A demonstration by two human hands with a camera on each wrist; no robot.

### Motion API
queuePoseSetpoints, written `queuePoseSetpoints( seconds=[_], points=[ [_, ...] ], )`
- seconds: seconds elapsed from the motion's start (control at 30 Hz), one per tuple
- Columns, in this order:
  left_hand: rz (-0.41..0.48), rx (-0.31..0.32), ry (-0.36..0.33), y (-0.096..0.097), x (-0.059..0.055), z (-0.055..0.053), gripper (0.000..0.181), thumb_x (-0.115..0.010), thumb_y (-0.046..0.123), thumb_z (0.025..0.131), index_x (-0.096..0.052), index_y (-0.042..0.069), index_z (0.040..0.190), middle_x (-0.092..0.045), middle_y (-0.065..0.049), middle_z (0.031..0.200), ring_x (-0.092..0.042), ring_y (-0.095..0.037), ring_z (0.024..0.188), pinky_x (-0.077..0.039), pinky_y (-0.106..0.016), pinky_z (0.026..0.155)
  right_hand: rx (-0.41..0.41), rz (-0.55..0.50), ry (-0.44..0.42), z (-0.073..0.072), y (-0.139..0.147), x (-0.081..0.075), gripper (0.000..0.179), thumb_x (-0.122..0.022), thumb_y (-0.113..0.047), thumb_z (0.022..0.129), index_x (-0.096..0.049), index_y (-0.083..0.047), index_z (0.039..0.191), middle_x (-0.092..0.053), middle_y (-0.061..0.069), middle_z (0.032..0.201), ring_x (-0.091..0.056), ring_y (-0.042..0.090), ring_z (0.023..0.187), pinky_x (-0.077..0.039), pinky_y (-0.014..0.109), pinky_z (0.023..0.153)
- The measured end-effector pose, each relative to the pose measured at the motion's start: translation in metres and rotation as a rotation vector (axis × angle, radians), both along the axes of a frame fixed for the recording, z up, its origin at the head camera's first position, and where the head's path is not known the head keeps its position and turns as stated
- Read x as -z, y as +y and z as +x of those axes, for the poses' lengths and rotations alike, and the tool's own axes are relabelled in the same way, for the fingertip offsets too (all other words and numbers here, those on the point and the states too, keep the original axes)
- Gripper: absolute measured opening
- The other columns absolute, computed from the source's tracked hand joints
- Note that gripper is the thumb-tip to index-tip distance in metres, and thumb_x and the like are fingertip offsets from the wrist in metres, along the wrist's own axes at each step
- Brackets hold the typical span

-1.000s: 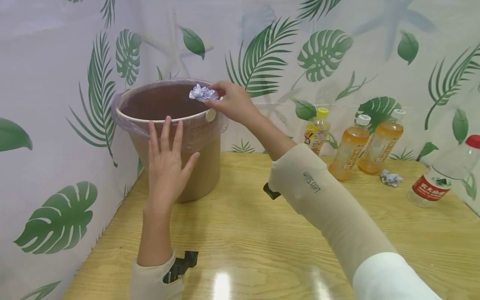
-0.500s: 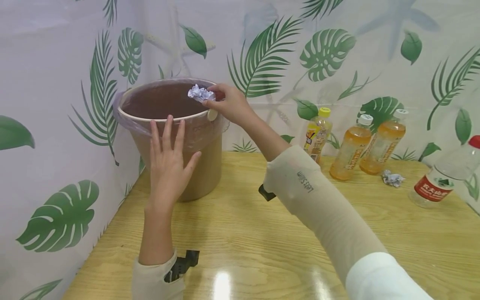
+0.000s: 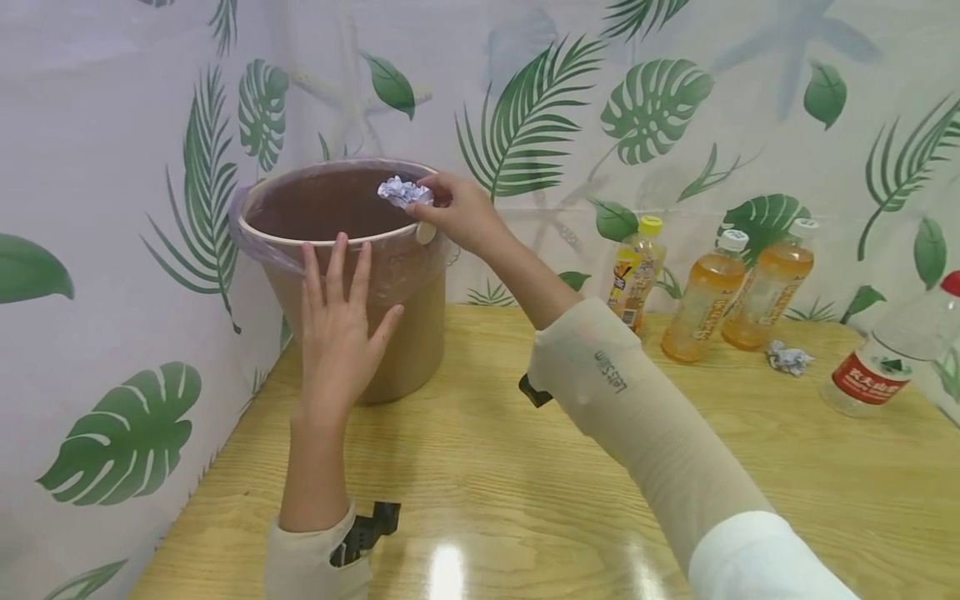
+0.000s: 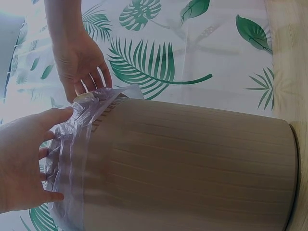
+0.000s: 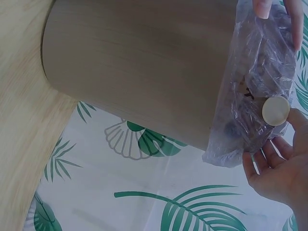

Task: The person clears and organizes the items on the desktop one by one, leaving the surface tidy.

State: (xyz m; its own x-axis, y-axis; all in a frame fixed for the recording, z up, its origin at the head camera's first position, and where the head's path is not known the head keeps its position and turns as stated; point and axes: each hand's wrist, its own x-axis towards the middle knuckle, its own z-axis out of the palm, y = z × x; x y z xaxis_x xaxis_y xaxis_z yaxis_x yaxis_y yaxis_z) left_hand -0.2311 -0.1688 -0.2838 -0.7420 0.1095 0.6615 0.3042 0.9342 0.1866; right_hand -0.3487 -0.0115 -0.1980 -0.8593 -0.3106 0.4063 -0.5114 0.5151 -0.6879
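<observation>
A brown trash bin (image 3: pixel 405 342) stands on the table, lined with a thin translucent plastic bag (image 4: pixel 72 159) folded over its pale rim. My left hand (image 3: pixel 333 346) rests against the near side of the bin, its spread, straight fingers touching the bag just under the rim. Over the right part of the bin's mouth, my right hand (image 3: pixel 465 215) pinches a crumpled paper ball (image 3: pixel 403 192) between thumb and fingers. In the right wrist view, a round cream knob (image 5: pixel 275 111) on the bin sits beside the right hand; the paper is hidden there.
Right of the bin stand a yellow-capped bottle (image 3: pixel 636 271), two orange-tinted bottles with white caps (image 3: pixel 703 296) and a clear bottle with a red label (image 3: pixel 870 375). Another crumpled paper ball (image 3: pixel 789 358) lies among them. A leaf-patterned sheet (image 3: pixel 517 50) backs the wooden table (image 3: pixel 510 483).
My right hand has shifted very slightly left over the bin's mouth, carrying the paper ball. The left hand keeps its place on the bin; the view has moved a little.
</observation>
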Motion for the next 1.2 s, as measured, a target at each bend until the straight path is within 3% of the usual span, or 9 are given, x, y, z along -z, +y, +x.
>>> queuePoseSetpoints(
  seconds=[0.43, 0.77, 1.0, 1.2],
  points=[
    [0.009, 0.010, 0.020, 0.000, -0.001, -0.001, 0.075, -0.058, 0.035, 0.090, -0.016, 0.011, 0.148, 0.004, -0.005, 0.152, 0.018, -0.029, 0.135, 0.000, -0.045, 0.108, -0.019, -0.052, -0.016, 0.000, 0.000, 0.001, 0.040, -0.067, -0.019, 0.085, -0.058, 0.001, 0.119, -0.061, 0.011, 0.097, -0.052, 0.015, 0.084, -0.043, 0.021, 0.068],
    [0.010, 0.009, 0.025, 0.001, -0.001, 0.000, 0.076, -0.059, 0.035, 0.089, -0.016, 0.012, 0.148, 0.004, -0.005, 0.152, 0.017, -0.029, 0.135, -0.001, -0.046, 0.108, -0.038, -0.038, -0.016, 0.001, 0.003, 0.002, 0.043, -0.066, -0.022, 0.086, -0.055, 0.000, 0.121, -0.061, 0.012, 0.108, -0.056, 0.019, 0.093, -0.046, 0.025, 0.076],
    [0.012, 0.008, 0.018, 0.002, 0.000, 0.001, 0.076, -0.059, 0.035, 0.089, -0.016, 0.012, 0.148, 0.004, -0.005, 0.152, 0.018, -0.028, 0.135, -0.001, -0.044, 0.108, -0.018, -0.030, -0.022, 0.002, 0.003, 0.004, 0.042, -0.066, -0.023, 0.086, -0.056, -0.001, 0.120, -0.062, 0.010, 0.104, -0.056, 0.018, 0.091, -0.045, 0.024, 0.074],
    [0.015, 0.007, 0.017, 0.002, 0.001, 0.001, 0.076, -0.059, 0.035, 0.089, -0.016, 0.012, 0.148, 0.004, -0.005, 0.152, 0.018, -0.028, 0.135, -0.001, -0.045, 0.108, -0.019, -0.074, 0.036, 0.003, 0.004, 0.010, 0.040, -0.064, -0.022, 0.087, -0.055, -0.001, 0.121, -0.061, 0.010, 0.106, -0.056, 0.017, 0.090, -0.045, 0.022, 0.076]
  ],
)
